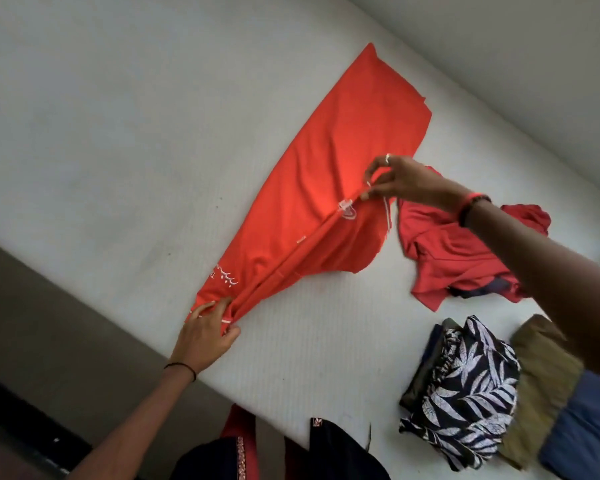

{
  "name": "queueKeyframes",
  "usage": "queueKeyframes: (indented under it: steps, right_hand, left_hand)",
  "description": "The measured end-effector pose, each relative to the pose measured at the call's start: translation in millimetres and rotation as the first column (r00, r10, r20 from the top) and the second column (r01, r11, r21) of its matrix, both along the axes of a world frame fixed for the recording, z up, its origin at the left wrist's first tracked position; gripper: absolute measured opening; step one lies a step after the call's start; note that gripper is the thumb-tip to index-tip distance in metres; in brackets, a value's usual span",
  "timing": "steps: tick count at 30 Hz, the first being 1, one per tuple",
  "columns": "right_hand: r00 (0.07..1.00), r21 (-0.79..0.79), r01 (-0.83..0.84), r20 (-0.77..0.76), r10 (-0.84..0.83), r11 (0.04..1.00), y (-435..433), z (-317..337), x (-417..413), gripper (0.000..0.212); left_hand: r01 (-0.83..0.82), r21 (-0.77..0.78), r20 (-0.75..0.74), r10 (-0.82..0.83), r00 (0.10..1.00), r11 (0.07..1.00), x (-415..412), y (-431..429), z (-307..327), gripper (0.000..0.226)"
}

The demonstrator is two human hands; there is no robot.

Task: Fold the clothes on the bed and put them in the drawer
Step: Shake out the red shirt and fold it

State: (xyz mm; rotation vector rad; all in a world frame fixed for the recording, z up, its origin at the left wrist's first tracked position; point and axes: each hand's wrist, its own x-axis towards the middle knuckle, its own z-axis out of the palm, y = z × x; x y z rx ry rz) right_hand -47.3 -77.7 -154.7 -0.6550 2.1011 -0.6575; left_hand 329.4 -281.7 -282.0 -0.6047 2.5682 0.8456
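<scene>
A bright orange-red garment (329, 161) with white print lies stretched out lengthwise on the white bed (118, 133). My left hand (205, 336) grips its gathered near end by the bed's edge. My right hand (395, 180) pinches the raised fold line near the garment's middle, holding the cloth a little above the bed. A crumpled red garment (444, 251) lies unfolded just right of it, partly behind my right forearm.
A stack of folded clothes sits at the lower right: a black-and-white leaf-print piece (465, 386), an olive one (541, 372) and a blue one (582, 427). Dark cloth (340, 445) lies at the bed's near edge. The wall (499, 46) runs along the bed's far side.
</scene>
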Motion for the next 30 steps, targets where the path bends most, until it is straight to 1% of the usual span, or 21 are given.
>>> queueKeyframes:
  steps: [2, 4, 6, 9, 11, 14, 16, 18, 19, 21, 23, 25, 26, 27, 28, 30]
  right_hand:
    - [0.999, 0.033, -0.023, -0.023, 0.024, 0.999, -27, -15, -21, 0.021]
    - [0.998, 0.061, -0.058, -0.026, 0.06, 0.996, -51, -33, -33, 0.019]
    - [0.997, 0.085, -0.058, -0.045, 0.062, 0.995, -71, -54, -43, 0.019]
    - [0.986, 0.139, -0.047, -0.151, 0.068, 0.989, -101, -78, -51, 0.028]
    - [0.973, 0.161, -0.021, -0.223, 0.057, 0.987, -116, -93, -54, 0.023]
    - [0.952, 0.196, 0.038, -0.304, 0.024, 0.98, -130, -116, -51, 0.032]
    - [0.935, 0.217, 0.067, -0.353, 0.015, 0.974, -137, -127, -41, 0.034]
    - [0.895, 0.217, 0.066, -0.444, 0.038, 0.974, -140, -133, -26, 0.042]
    - [0.862, 0.185, 0.074, -0.505, 0.03, 0.98, -140, -133, -15, 0.044]
    - [0.785, 0.014, 0.078, -0.617, -0.053, 0.997, -137, -131, 17, 0.042]
    - [0.731, -0.141, -0.006, -0.677, -0.092, 0.99, -131, -129, 66, 0.04]
    - [0.744, -0.183, -0.15, -0.668, -0.011, 0.972, -120, -129, 125, 0.044]
    - [0.754, -0.193, -0.229, -0.656, 0.048, 0.954, -113, -130, 155, 0.046]
    - [0.754, -0.184, -0.314, -0.644, 0.127, 0.932, -105, -131, 184, 0.049]
    - [0.741, -0.146, -0.393, -0.634, 0.219, 0.908, -97, -132, 213, 0.058]
    - [0.689, -0.005, -0.522, -0.592, 0.418, 0.853, -87, -134, 258, 0.083]
  left_hand:
    - [-0.139, 0.065, 0.054, 0.136, 0.989, 0.988, -7, 0, 3, 0.052]
    - [-0.207, 0.111, 0.029, 0.205, 0.978, 0.972, -11, -3, 4, 0.049]
    - [-0.254, 0.137, -0.02, 0.259, 0.966, 0.958, -15, -10, 5, 0.047]
    - [-0.284, 0.185, -0.063, 0.3, 0.952, 0.941, -24, -21, 2, 0.034]
    - [-0.283, 0.216, -0.082, 0.306, 0.948, 0.935, -29, -29, 0, 0.028]
    - [-0.318, 0.222, -0.064, 0.339, 0.938, 0.922, -35, -33, -2, 0.004]
    - [-0.337, 0.192, -0.054, 0.353, 0.934, 0.922, -32, -35, -5, 0.008]
    - [-0.35, 0.16, -0.041, 0.36, 0.932, 0.923, -30, -38, -7, 0.029]
    - [-0.372, 0.185, -0.012, 0.38, 0.925, 0.91, -29, -41, -7, 0.036]
    - [-0.423, 0.277, 0.101, 0.411, 0.906, 0.863, -32, -48, -2, 0.047]
    - [-0.473, 0.36, 0.256, 0.403, 0.879, 0.804, -37, -61, 0, 0.048]
    - [-0.513, 0.42, 0.382, 0.367, 0.848, 0.749, -44, -76, 0, 0.044]
    - [-0.512, 0.429, 0.424, 0.334, 0.842, 0.745, -47, -83, -1, 0.04]
    - [-0.491, 0.428, 0.457, 0.287, 0.842, 0.759, -51, -88, -1, 0.033]
    - [-0.46, 0.427, 0.476, 0.239, 0.846, 0.778, -54, -91, 0, 0.024]
    - [-0.425, 0.444, 0.501, 0.175, 0.848, 0.789, -59, -95, 3, 0.014]
